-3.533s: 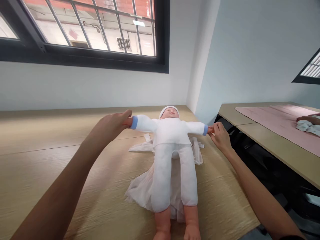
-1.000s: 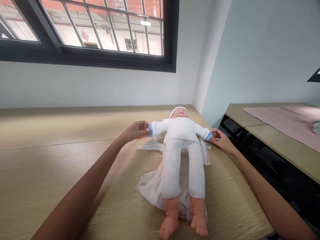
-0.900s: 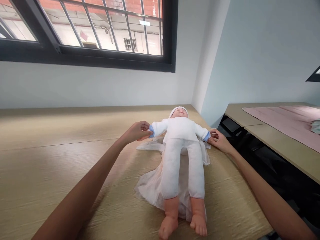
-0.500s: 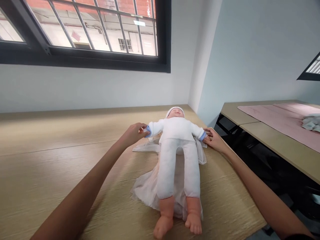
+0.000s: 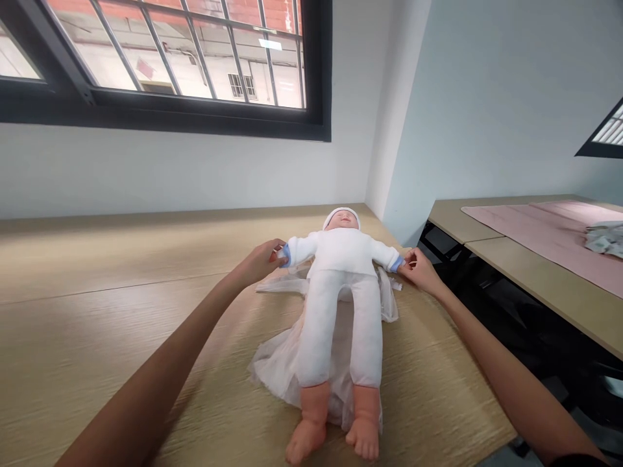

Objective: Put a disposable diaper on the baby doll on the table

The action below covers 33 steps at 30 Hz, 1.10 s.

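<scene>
A baby doll point(image 5: 346, 253) in a white top, white trousers and a white cap lies face up, its bare feet toward me. Its arms are spread out to the sides, each sleeve ending in a blue cuff. My left hand point(image 5: 265, 259) is closed on the doll's hand at the left cuff. At the other cuff, my right hand point(image 5: 419, 269) pinches the doll's other hand. Under the doll's body and legs lies a sheer white cloth point(image 5: 277, 366), rumpled and spreading past its sides.
The doll lies on a wooden table point(image 5: 121, 337) whose right edge drops off near my right forearm. Beyond a gap, a second table point(image 5: 535, 272) carries a pink cloth point(image 5: 530, 227) and a crumpled grey cloth point(image 5: 606, 238). A barred window point(image 5: 195, 58) is above.
The doll's legs and feet have swung slightly to the left, and the sheer cloth has shifted with them. Both hands stay at the cuffs; the right fingers are drawn closer together.
</scene>
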Each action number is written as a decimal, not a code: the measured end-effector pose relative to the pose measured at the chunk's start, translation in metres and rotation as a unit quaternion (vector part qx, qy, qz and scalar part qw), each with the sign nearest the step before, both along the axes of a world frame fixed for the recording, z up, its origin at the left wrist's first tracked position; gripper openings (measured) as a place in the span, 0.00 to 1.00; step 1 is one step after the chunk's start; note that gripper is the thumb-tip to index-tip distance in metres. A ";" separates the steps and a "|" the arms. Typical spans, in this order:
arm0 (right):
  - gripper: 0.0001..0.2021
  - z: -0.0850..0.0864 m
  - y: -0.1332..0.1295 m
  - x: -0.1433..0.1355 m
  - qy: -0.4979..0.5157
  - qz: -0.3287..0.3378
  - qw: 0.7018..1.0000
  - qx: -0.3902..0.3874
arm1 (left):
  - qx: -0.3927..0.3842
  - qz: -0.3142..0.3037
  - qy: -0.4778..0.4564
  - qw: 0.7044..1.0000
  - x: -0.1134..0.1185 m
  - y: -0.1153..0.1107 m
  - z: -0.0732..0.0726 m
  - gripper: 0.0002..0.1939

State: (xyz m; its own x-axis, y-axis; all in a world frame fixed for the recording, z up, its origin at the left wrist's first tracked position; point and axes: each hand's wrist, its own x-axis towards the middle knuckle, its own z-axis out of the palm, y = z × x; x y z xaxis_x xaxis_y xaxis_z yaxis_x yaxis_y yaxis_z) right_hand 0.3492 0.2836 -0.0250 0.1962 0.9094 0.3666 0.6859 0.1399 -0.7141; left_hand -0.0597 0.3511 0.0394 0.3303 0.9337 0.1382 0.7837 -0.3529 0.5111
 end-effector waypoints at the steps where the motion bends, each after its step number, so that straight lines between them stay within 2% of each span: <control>1: 0.12 0.000 0.000 0.000 0.006 0.018 1.000 0.005 | 0.002 -0.008 -0.003 1.000 0.000 0.000 0.001 0.10; 6: 0.10 -0.006 0.004 0.004 0.043 0.100 0.994 0.030 | 0.010 -0.058 0.017 0.998 0.003 -0.004 0.009 0.08; 12: 0.18 -0.012 0.002 0.003 0.002 0.107 0.993 0.040 | -0.004 -0.129 -0.006 0.992 0.007 -0.012 0.017 0.13; 16: 0.18 -0.014 0.001 0.000 -0.007 0.093 0.994 0.056 | 0.009 -0.075 -0.028 0.997 0.005 -0.010 0.009 0.18; 22: 0.11 -0.017 0.000 -0.012 -0.056 0.066 0.993 0.078 | 0.020 0.020 -0.001 1.000 0.016 -0.005 -0.014 0.19; 25: 0.09 -0.016 -0.003 -0.021 -0.066 0.039 0.994 0.079 | 0.058 0.016 -0.003 0.998 0.021 -0.005 -0.021 0.19; 27: 0.09 -0.016 -0.004 -0.026 -0.067 0.026 0.994 0.085 | 0.057 0.002 -0.017 0.998 0.021 -0.005 -0.024 0.19; 33: 0.10 -0.016 -0.004 -0.025 -0.062 0.032 0.993 0.095 | 0.078 -0.014 -0.023 0.997 0.019 -0.004 -0.029 0.21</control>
State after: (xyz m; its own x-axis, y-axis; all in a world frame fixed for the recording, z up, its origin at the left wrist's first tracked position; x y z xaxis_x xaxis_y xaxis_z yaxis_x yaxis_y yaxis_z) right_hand 0.3243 0.2799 -0.0406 0.0841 0.8306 0.5504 0.7519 0.3095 -0.5820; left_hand -0.0412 0.3474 0.0106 0.3454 0.8901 0.2972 0.7491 -0.4523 0.4841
